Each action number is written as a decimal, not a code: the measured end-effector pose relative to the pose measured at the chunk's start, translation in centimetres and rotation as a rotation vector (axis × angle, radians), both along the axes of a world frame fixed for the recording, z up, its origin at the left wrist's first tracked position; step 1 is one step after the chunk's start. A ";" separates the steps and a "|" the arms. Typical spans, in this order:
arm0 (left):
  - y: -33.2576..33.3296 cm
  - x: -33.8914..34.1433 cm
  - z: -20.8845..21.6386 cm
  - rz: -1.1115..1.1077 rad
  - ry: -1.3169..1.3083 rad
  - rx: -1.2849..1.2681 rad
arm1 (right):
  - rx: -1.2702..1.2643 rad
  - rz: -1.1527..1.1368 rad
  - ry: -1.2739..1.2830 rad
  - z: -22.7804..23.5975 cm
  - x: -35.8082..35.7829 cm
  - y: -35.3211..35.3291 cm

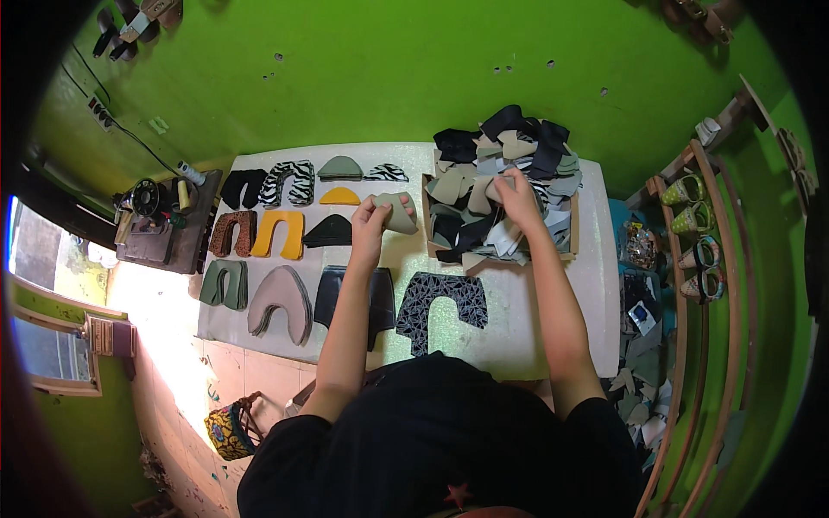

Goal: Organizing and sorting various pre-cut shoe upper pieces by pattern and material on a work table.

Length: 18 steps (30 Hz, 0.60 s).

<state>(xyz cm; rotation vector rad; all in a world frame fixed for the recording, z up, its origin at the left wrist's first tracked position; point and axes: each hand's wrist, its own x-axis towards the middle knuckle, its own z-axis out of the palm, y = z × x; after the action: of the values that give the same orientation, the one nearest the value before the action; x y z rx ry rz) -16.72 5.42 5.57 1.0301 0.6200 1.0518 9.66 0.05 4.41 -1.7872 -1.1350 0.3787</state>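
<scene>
My left hand (370,226) is closed on a grey-green cut piece of material (399,216), held above the middle of the table. My right hand (518,200) reaches into a heap of mixed cut scraps (451,188) in an open cardboard box (566,233). Its fingers are pinched on a small grey scrap (496,189), partly hidden by the hand. Left of my left hand lie half-moon pieces: green (341,167), zebra-striped (386,173), yellow (339,197) and black (330,231).
U-shaped stacks stand on the white table (363,259): zebra (287,177), yellow (266,235), green (224,287), taupe (278,298) and a black-grey patterned piece (414,324). A sewing machine (148,203) sits at left. A wooden shoe rack (732,319) stands at right.
</scene>
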 end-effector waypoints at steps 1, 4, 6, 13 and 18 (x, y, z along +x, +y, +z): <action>-0.1 0.0 0.1 -0.006 0.013 -0.002 | -0.001 0.054 0.273 1.0 -0.1 -0.2; -0.4 0.3 -0.1 -0.044 0.053 0.030 | 0.007 0.217 0.804 3.0 0.5 -0.9; -0.7 0.5 0.0 -0.063 0.067 0.050 | 0.025 0.225 0.781 4.1 0.7 -1.2; -2.0 0.9 0.7 -0.171 -0.051 -0.014 | 0.126 0.406 0.915 8.1 -2.4 -3.4; -3.2 0.3 1.3 -0.236 -0.096 -0.044 | 0.131 0.645 0.808 9.4 -4.3 -4.3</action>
<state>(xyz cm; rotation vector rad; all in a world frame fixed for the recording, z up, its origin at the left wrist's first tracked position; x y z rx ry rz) -16.38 2.26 6.85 0.9819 0.4301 0.8711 5.34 -4.20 13.77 -0.9348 -1.0572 1.2430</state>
